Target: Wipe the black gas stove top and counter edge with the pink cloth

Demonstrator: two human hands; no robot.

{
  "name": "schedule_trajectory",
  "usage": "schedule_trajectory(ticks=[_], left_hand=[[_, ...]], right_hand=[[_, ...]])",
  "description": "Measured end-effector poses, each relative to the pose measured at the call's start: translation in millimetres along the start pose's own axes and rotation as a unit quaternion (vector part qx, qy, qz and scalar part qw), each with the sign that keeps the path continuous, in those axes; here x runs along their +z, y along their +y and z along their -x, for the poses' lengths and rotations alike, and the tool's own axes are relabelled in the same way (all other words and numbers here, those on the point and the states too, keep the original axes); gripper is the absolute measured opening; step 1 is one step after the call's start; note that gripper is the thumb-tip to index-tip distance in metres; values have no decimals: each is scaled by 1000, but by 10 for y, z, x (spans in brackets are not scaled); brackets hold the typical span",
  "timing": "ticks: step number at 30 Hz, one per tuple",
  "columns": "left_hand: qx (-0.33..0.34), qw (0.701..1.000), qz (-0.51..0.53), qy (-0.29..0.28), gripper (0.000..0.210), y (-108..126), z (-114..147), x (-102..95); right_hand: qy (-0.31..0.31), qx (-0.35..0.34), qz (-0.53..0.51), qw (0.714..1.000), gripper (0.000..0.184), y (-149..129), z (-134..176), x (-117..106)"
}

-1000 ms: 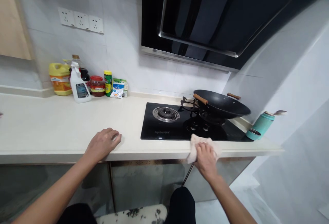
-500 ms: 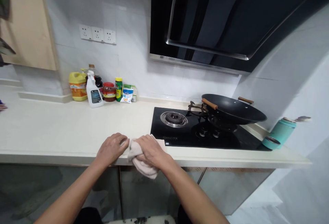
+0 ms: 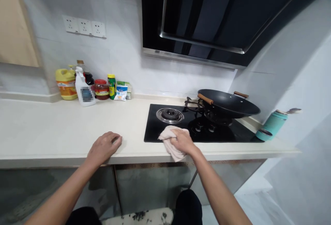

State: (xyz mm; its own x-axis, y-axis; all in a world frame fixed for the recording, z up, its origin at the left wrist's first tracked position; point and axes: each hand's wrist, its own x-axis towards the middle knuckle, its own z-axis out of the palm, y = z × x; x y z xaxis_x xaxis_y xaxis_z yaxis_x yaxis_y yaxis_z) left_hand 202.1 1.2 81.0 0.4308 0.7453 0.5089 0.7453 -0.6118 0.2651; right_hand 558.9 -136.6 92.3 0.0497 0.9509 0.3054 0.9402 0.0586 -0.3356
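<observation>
A pale pink cloth (image 3: 169, 145) is bunched under my right hand (image 3: 183, 141), whose fingers grip it. The cloth lies over the front edge of the black glass gas stove (image 3: 152, 128), and part of it drapes onto the pale countertop (image 3: 134, 128). My left hand (image 3: 104, 147) rests on the counter near its front edge, left of the stove. Its fingers are loosely bent, with a gap between thumb and forefinger and nothing held. To the right of the cloth are the stove's control knobs (image 3: 199, 127).
A black wok (image 3: 230, 104) with wooden handles sits on the right burner. A teal container (image 3: 275, 125) leans at the counter's right end. Against the wall stand a white spray bottle (image 3: 84, 90), a yellow jug (image 3: 66, 83) and a red-lidded jar (image 3: 101, 90). A range hood (image 3: 201, 21) overhangs the stove.
My right hand has moved rightward with the cloth, from the counter beside the stove onto its front edge. My left hand stays on the counter, now farther from the cloth. The view has shifted right.
</observation>
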Motion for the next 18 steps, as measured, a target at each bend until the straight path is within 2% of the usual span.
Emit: schedule_trajectory(ticks=[4,7,9,14,18], left_hand=[[1,1000,3,-12,41,-17,-22,13],[4,1000,3,-16,41,-8,-26,15],[7,1000,2,-14,41,-2,-25,17],[10,1000,0,-12,40,5,-17,21],[13,1000,7,-4,39,3,-5,12]], right_hand=[[69,119,43,990,51,839,490,-344],[89,193,70,975,51,1463,764,-557],[91,249,93,960,51,1801,837,-665],[109,365,127,916,57,2315,770,-862],[183,416,178,873,53,2578,766,-986]])
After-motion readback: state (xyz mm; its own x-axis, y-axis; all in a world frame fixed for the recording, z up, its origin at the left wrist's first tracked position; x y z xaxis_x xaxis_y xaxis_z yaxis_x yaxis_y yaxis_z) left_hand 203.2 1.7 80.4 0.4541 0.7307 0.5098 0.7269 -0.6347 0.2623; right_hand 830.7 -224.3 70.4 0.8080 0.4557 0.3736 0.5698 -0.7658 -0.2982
